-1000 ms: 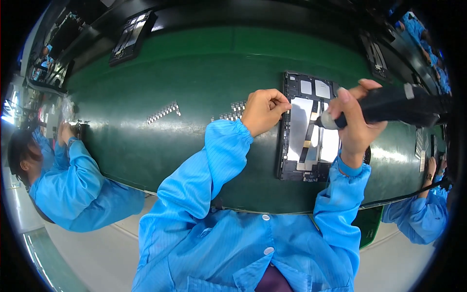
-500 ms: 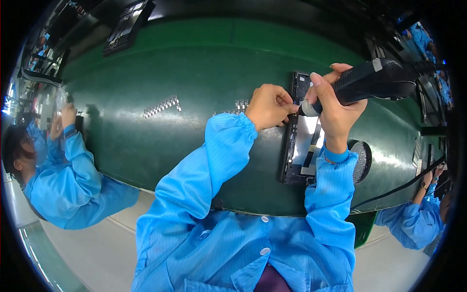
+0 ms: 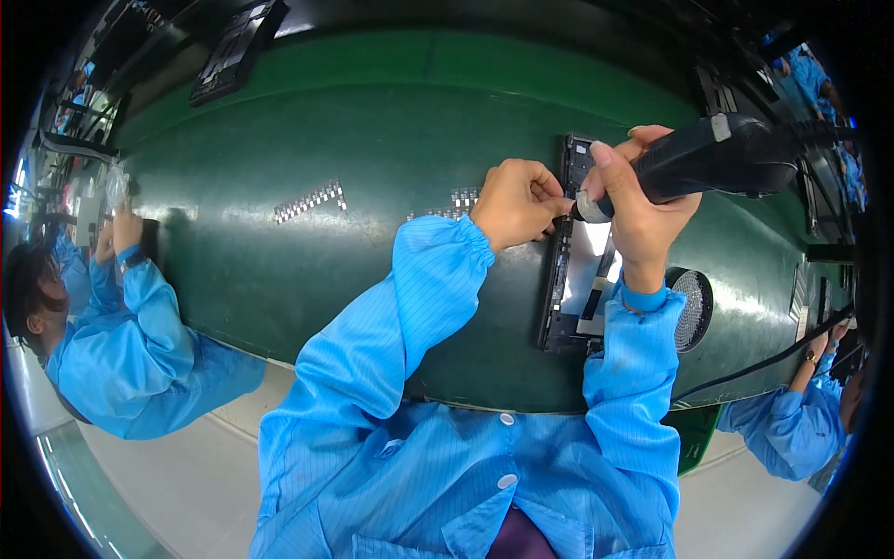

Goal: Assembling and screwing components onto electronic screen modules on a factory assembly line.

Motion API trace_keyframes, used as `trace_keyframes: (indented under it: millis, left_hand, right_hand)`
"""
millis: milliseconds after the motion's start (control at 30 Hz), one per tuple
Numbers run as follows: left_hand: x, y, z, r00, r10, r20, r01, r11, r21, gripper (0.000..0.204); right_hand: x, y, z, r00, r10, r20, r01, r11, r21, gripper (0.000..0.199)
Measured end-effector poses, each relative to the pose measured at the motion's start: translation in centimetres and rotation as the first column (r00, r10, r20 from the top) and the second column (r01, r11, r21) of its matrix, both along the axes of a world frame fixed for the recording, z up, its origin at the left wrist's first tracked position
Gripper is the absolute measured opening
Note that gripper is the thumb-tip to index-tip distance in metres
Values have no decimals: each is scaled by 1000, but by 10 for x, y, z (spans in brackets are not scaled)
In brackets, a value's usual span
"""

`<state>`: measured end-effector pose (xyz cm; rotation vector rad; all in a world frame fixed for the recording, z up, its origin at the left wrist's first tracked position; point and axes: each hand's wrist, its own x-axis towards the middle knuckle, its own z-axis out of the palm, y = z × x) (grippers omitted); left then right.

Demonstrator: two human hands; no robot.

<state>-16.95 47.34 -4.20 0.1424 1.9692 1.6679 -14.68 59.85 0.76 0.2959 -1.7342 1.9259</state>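
My right hand [image 3: 644, 210] is wrapped round a black electric screwdriver [image 3: 717, 158], held nearly level with its tip pointing left. Under that tip lies a long, narrow black device frame [image 3: 556, 303] with a shiny silver panel in it. The thumb and fingers of my left hand [image 3: 517, 200] are pinched together at the frame's left edge, close to the screwdriver tip. Whatever sits between those fingertips is too small to make out. Part of the frame is hidden beneath my right hand and wrist.
Small metal pieces lie in rows on the green table [image 3: 419, 307]: one group [image 3: 312, 202] at left, another [image 3: 463, 198] beside my left hand. A round black dish [image 3: 691, 312] stands by my right wrist. Another black frame [image 3: 237, 51] lies far left. Co-workers in blue sit on both sides.
My two hands and the screwdriver stay almost in place. The co-worker at the left has shifted their hands slightly.
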Motion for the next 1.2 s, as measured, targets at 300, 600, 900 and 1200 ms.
trace_keyframes:
  millis: [300, 600, 900, 1200]
  left_hand:
    - [-39, -92, 35, 839, -192, -509, -90, 874, -478, 16]
    - [-23, -72, 28, 822, -480, -306, 56, 603, -796, 37]
    - [-35, -71, 16, 850, -422, -316, 238, 842, -484, 34]
    - [-26, -61, 28, 835, -388, -392, 68, 778, -625, 23]
  right_hand:
    - [5, -5, -1, 1000, -10, -5, 11, 1000, 5, 27]
    - [15, 1, 6, 996, -80, -28, 79, 997, -16, 35]
    - [26, 25, 31, 990, -36, -140, 39, 999, 17, 39]
    - [45, 105, 40, 938, -343, -47, 342, 939, -22, 32]
